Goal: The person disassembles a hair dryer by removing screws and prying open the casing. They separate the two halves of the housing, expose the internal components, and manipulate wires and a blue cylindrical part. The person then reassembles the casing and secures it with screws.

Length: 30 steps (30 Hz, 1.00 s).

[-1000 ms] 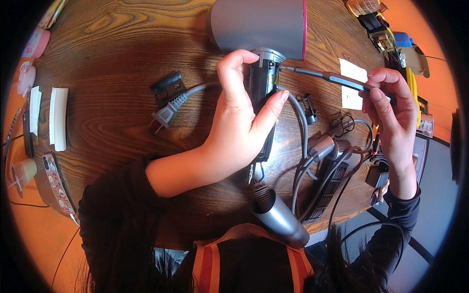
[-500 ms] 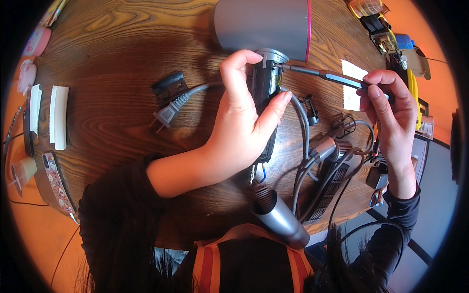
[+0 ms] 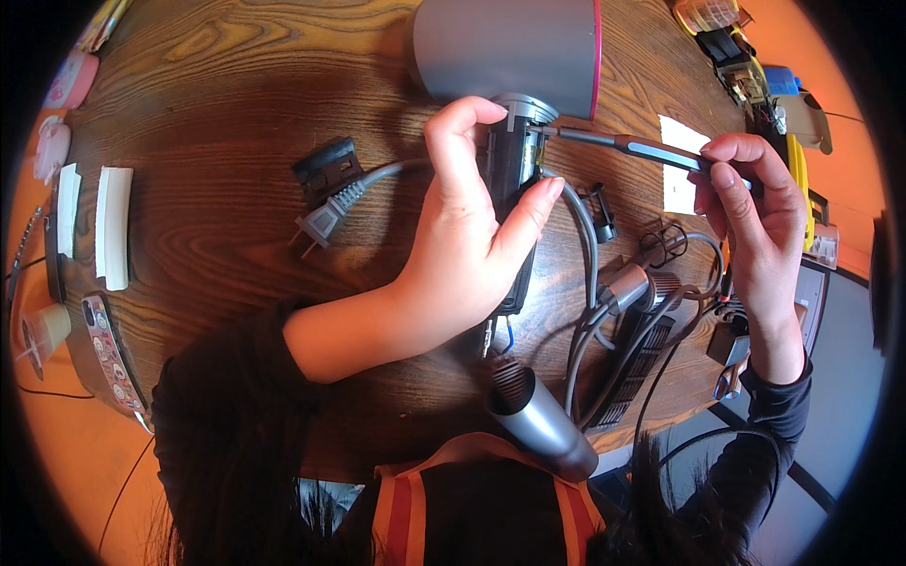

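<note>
The left hand (image 3: 462, 255) is clamped round the black inner handle of a hair dryer (image 3: 514, 179) at frame centre, its long axis running up toward the smooth grey barrel (image 3: 505, 47) at the top. From the right, the right hand (image 3: 755, 217) pinches a slim grey screwdriver (image 3: 651, 151) — its tip meets the handle's upper end. Grey cord and plug (image 3: 321, 222) lie on the grained wooden surface (image 3: 208, 113).

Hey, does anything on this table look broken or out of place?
Yes. The hair dryer is in pieces: its handle, gripped by the left hand, is stripped to a black core, and the grey sleeve lies loose near the table edge.
</note>
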### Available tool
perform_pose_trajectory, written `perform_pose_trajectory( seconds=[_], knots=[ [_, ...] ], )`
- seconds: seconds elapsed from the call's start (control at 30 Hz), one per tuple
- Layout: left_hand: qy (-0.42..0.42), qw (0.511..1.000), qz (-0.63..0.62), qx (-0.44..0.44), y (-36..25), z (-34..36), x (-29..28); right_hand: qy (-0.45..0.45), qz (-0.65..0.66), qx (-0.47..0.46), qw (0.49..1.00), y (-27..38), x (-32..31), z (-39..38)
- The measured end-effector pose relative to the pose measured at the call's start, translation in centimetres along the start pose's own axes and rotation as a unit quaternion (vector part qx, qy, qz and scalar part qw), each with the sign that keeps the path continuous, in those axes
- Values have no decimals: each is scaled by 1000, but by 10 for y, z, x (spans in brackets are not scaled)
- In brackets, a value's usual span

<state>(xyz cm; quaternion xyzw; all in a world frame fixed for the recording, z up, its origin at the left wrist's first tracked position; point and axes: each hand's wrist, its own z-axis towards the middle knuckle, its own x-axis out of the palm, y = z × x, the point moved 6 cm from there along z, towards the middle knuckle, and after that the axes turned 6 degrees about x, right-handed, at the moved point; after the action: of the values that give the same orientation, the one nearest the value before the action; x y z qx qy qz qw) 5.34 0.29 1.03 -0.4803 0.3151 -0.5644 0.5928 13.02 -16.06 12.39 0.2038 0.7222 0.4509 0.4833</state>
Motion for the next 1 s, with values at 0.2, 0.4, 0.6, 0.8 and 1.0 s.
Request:
perform_pose_trajectory(
  seconds=[0.2,0.4,0.6,0.8,1.0],
  knots=[
    [0,1000,-4,0,0,0,0,-7,-4,9,1000,0,-1,1],
    [-1,1000,4,5,0,0,0,-9,0,15,1000,-1,0,1],
    [0,1000,3,4,0,0,0,-3,-13,13,1000,1,0,-3],
    [1,1000,2,-4,0,-1,0,-12,-132,-101,986,15,3,-8],
    [-1,1000,1,9,1,0,0,13,-325,-332,885,38,17,-22]
  ],
)
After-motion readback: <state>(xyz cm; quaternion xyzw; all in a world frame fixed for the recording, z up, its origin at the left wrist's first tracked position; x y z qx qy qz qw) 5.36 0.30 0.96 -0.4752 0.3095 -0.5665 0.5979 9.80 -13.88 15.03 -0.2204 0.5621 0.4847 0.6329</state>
